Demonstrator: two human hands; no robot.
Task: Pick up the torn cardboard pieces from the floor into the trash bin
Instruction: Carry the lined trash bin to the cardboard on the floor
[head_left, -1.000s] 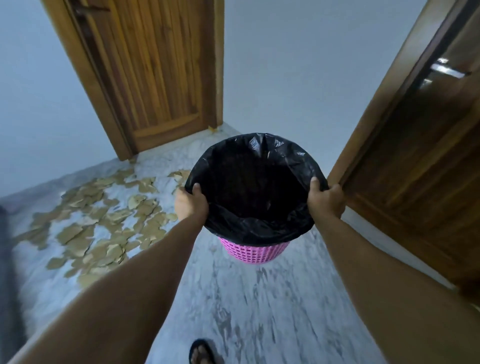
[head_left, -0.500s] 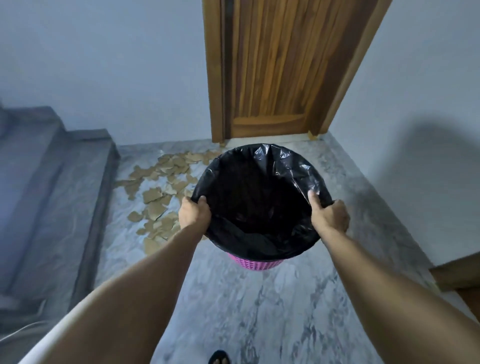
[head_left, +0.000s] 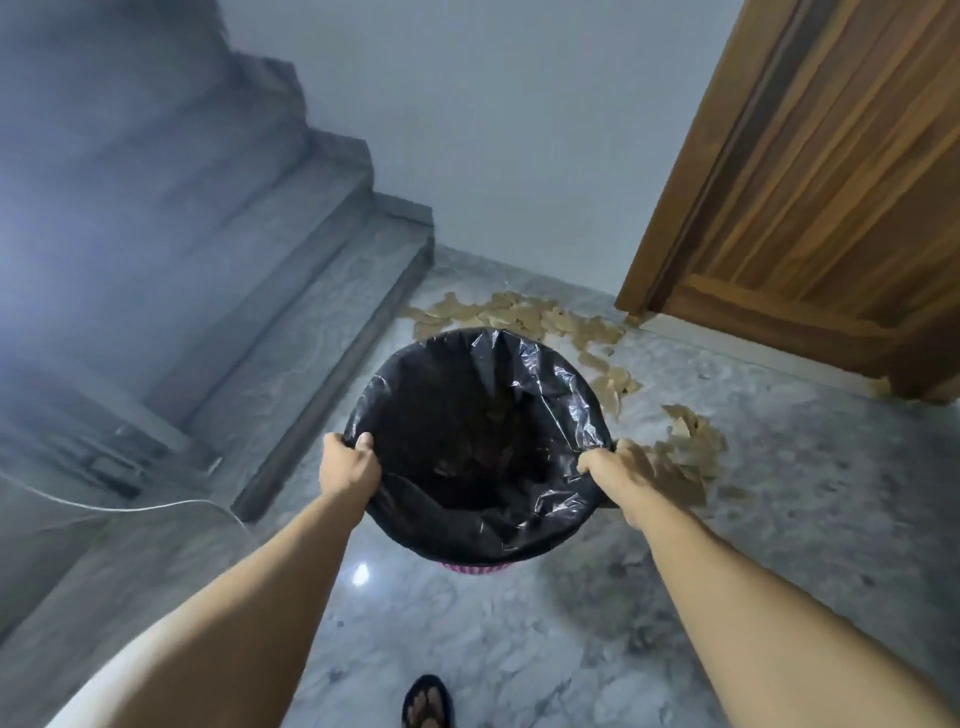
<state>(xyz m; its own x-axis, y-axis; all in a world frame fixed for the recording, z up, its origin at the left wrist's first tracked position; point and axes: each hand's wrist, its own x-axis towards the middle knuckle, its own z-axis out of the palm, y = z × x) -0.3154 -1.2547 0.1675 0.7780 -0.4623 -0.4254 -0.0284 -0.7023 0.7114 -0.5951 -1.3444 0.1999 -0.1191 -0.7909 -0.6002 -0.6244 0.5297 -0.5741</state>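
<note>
Sandalled foot (head_left: 427, 701) cut off at bottom edge. Left hand (head_left: 347, 466) and right hand (head_left: 618, 464): each grip curled tight on the bin (head_left: 470, 567) rim, pink lattice barely showing under glossy black liner (head_left: 566, 395). Contents dim, unclear. Cardboard pieces (head_left: 519, 314), flat, ragged, lie on marble floor (head_left: 779, 530) beyond and frame right, partly hidden.

One trash bin (head_left: 475, 566) with one black liner (head_left: 483, 525). Two hands: a left hand (head_left: 347, 466) and a right hand (head_left: 621, 467). Torn cardboard pieces (head_left: 524, 317) lie scattered by the dozen (too overlapped to count exactly). One wooden door (head_left: 810, 197), three stair steps (head_left: 311, 291), one sandalled foot (head_left: 427, 704).
</note>
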